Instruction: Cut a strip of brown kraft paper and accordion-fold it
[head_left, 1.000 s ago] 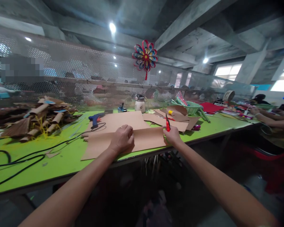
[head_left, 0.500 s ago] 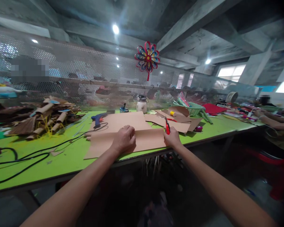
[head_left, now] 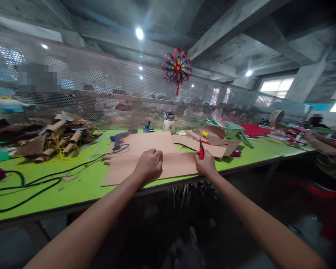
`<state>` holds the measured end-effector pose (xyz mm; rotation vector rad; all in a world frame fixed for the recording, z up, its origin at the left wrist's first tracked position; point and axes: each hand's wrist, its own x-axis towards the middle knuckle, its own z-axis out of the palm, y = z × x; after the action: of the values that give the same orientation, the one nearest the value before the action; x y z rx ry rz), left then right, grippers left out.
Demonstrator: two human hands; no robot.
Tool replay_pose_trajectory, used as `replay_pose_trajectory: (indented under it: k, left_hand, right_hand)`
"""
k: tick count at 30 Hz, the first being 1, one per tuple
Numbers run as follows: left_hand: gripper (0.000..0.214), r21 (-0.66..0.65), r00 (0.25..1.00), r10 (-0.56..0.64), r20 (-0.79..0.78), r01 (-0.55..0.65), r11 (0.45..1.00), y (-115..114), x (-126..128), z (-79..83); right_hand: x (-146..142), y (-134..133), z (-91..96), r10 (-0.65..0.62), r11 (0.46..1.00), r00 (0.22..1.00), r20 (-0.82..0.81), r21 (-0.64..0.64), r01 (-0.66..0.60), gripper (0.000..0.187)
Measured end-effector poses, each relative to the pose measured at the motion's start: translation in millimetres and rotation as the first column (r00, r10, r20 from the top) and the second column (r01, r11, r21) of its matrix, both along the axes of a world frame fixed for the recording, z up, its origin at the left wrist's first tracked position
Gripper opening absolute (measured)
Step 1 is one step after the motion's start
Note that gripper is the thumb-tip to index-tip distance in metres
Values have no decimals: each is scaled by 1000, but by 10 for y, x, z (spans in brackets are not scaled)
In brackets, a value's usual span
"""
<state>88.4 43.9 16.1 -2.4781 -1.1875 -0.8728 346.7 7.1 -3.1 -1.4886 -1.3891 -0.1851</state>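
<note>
A sheet of brown cardboard [head_left: 179, 164] lies at the table's front edge, its far part bent up along a lengthwise crease. My left hand [head_left: 149, 164] is closed over the middle of this sheet with curled fingers; the fingertips are partly hidden. At the sheet's right end, my right hand [head_left: 206, 164] is wrapped round a red-handled cutting tool [head_left: 202, 152], its dark pointed tip upward. That hand also touches the cardboard. Behind it lies another flat brown cardboard sheet [head_left: 154, 141]. A blue glue gun [head_left: 118, 140] rests left of that sheet.
Black cords [head_left: 53, 172] cross the green table [head_left: 84, 186] at left, near a heap of brown rolled pieces [head_left: 53, 138]. Cardboard offcuts [head_left: 212, 147] and a green basket [head_left: 229, 129] are at right. A white jar [head_left: 169, 124] stands behind. Another person's arms [head_left: 322, 142] are far right.
The view has shifted slightly, so everything sits a little further right. Both hands keep their places on the cardboard, and the red-handled tool stays in my right hand.
</note>
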Motion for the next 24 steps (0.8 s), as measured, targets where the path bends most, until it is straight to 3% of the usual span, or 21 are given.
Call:
replay_pose_trajectory:
  k: [9, 13, 18, 20, 24]
  left_hand:
    - [24, -74, 998, -34, -46, 31, 997, 27, 1, -17]
    - [19, -129, 998, -47, 28, 51, 990, 81, -22, -33]
    - [23, -217, 983, -84, 162, 119, 969, 143, -56, -61]
    - [21, -232, 978, -94, 187, 137, 963, 154, -63, -66]
    - [18, -242, 975, -100, 198, 148, 959, 157, -63, -64]
  right_hand:
    - [42, 4, 52, 183, 976, 958, -220, -74, -204, 21]
    - [147, -10, 108, 348, 906, 816, -461, -58, -419, 24]
    - [236, -79, 156, 511, 798, 597, -619, 84, -596, 28]
    - [255, -98, 150, 534, 776, 567, -628, 97, -623, 28]
    - [295, -88, 86, 520, 779, 583, -624, 66, -624, 28]
